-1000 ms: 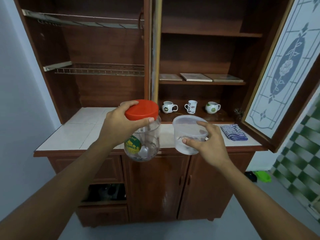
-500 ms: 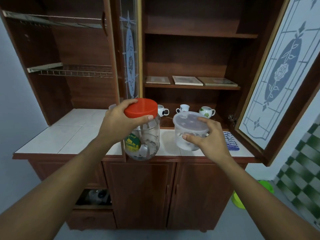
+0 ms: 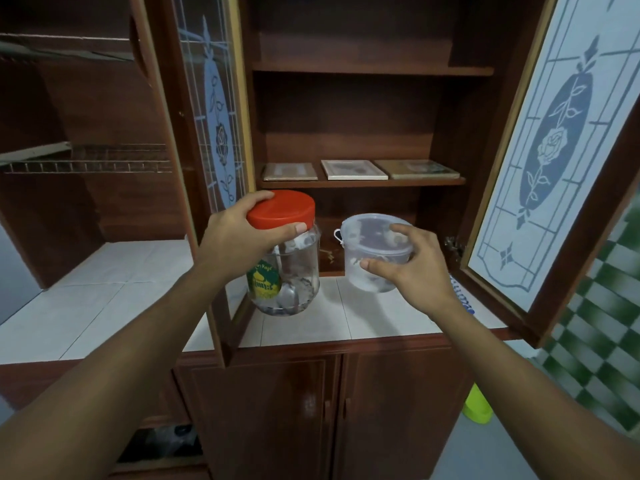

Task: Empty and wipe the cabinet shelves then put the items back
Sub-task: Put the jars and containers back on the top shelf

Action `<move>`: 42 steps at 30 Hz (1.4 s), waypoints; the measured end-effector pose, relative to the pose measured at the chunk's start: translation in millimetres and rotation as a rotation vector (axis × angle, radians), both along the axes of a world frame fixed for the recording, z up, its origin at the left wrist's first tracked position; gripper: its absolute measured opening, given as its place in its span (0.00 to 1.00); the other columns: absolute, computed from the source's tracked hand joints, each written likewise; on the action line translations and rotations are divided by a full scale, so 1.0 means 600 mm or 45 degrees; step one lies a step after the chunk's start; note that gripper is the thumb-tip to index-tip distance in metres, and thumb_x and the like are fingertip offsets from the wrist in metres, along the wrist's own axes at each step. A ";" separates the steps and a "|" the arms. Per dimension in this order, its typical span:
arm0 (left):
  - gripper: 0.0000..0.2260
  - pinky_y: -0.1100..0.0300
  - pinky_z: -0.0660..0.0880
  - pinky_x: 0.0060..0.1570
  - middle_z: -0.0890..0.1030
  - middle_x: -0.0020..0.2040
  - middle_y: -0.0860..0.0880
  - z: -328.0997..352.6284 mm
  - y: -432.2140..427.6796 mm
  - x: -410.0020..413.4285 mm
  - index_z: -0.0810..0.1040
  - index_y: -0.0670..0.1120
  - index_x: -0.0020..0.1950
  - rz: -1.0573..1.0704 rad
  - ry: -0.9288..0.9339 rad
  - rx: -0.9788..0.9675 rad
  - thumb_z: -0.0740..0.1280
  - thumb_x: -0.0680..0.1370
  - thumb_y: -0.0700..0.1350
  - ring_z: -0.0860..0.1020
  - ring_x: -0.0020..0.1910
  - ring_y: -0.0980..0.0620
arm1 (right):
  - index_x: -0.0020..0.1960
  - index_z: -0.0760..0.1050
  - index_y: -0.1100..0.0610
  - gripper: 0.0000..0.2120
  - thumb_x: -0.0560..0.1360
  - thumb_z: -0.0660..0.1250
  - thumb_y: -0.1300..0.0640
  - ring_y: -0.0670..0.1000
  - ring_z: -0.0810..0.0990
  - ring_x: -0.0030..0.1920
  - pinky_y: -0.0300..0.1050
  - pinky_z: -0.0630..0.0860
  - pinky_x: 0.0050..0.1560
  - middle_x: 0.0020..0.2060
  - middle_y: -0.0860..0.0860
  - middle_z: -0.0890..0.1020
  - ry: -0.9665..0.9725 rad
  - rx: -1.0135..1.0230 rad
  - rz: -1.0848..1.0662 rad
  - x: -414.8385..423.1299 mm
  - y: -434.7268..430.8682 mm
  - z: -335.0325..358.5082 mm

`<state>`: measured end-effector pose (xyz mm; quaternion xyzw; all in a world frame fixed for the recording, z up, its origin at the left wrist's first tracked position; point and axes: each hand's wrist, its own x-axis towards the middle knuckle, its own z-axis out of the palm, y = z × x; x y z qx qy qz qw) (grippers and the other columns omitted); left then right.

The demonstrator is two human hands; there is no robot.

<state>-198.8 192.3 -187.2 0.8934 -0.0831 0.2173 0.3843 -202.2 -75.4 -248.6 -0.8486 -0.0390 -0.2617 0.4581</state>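
**Inspector:** Position of the items?

**Assistant:** Both are held in the air above the tiled counter (image 3: 104, 289), in front of the cabinet's lowest open shelf. The left hand (image 3: 235, 237) grips the jar (image 3: 294, 271) by its red lid (image 3: 282, 207), fingers and thumb curled round the rim. The right hand (image 3: 415, 268) pinches the lidded tub (image 3: 374, 244), thumb on the wall, fingers over the lid edge.

**Inspector:** Handling?

**Assistant:** Jar: clear, rigid, items inside, probably the heavier. A lid-only hold relies on the thread, so supporting the body is advised. Tub: thin plastic, probably light and flexible, best held at the rim.

**Inspector:** Count?

**Assistant:** One jar, one tub, three flat slabs (image 3: 353, 169) on the middle shelf. One mug handle (image 3: 336, 235) shows behind the tub. Whether there are more mugs cannot be told.
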 end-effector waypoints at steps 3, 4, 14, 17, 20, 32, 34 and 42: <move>0.41 0.54 0.77 0.56 0.71 0.69 0.50 0.009 -0.016 0.037 0.67 0.54 0.73 -0.016 0.005 -0.039 0.69 0.64 0.68 0.71 0.61 0.51 | 0.68 0.71 0.46 0.37 0.62 0.80 0.42 0.46 0.68 0.61 0.34 0.69 0.52 0.61 0.44 0.66 -0.010 0.023 0.001 0.040 -0.010 0.007; 0.40 0.53 0.77 0.57 0.70 0.69 0.50 0.011 -0.023 0.051 0.66 0.54 0.74 -0.016 0.009 -0.052 0.70 0.65 0.67 0.70 0.60 0.51 | 0.67 0.71 0.46 0.37 0.62 0.80 0.43 0.46 0.68 0.61 0.35 0.69 0.52 0.61 0.44 0.66 -0.007 0.033 0.012 0.055 -0.013 0.007; 0.45 0.49 0.80 0.53 0.72 0.65 0.53 0.028 -0.066 0.184 0.67 0.60 0.71 0.068 0.008 -0.119 0.70 0.57 0.75 0.74 0.60 0.49 | 0.67 0.73 0.49 0.38 0.60 0.82 0.44 0.46 0.73 0.62 0.35 0.72 0.54 0.64 0.47 0.70 -0.041 0.033 0.103 0.208 -0.053 0.032; 0.41 0.52 0.81 0.52 0.71 0.60 0.56 0.042 -0.078 0.207 0.69 0.59 0.71 0.076 -0.039 -0.168 0.72 0.60 0.71 0.76 0.57 0.50 | 0.67 0.73 0.48 0.38 0.60 0.82 0.44 0.45 0.73 0.60 0.30 0.72 0.50 0.63 0.46 0.69 -0.033 0.038 0.136 0.241 -0.060 0.046; 0.39 0.55 0.81 0.51 0.71 0.59 0.57 0.064 -0.083 0.231 0.69 0.59 0.70 0.088 -0.062 -0.147 0.73 0.63 0.69 0.76 0.56 0.52 | 0.65 0.74 0.48 0.36 0.61 0.82 0.44 0.43 0.74 0.59 0.30 0.72 0.51 0.62 0.46 0.70 -0.041 0.065 0.164 0.269 -0.061 0.064; 0.37 0.58 0.77 0.47 0.72 0.55 0.58 0.176 -0.067 0.336 0.73 0.60 0.66 0.017 -0.075 -0.219 0.74 0.59 0.69 0.74 0.48 0.60 | 0.64 0.73 0.45 0.36 0.59 0.80 0.38 0.47 0.73 0.59 0.44 0.78 0.52 0.62 0.46 0.70 -0.057 0.101 0.127 0.348 -0.048 0.144; 0.35 0.60 0.75 0.44 0.73 0.57 0.56 0.206 -0.067 0.345 0.74 0.60 0.64 -0.003 -0.080 -0.240 0.75 0.60 0.68 0.73 0.47 0.61 | 0.63 0.73 0.44 0.36 0.58 0.80 0.37 0.47 0.75 0.58 0.45 0.79 0.52 0.60 0.45 0.71 -0.051 0.106 0.155 0.360 -0.046 0.167; 0.25 0.59 0.69 0.36 0.73 0.46 0.59 0.345 -0.087 0.353 0.75 0.59 0.58 -0.006 -0.150 -0.191 0.73 0.65 0.66 0.72 0.44 0.58 | 0.58 0.75 0.49 0.29 0.61 0.82 0.49 0.45 0.84 0.42 0.42 0.83 0.40 0.49 0.46 0.81 -0.106 0.261 0.325 0.389 -0.054 0.326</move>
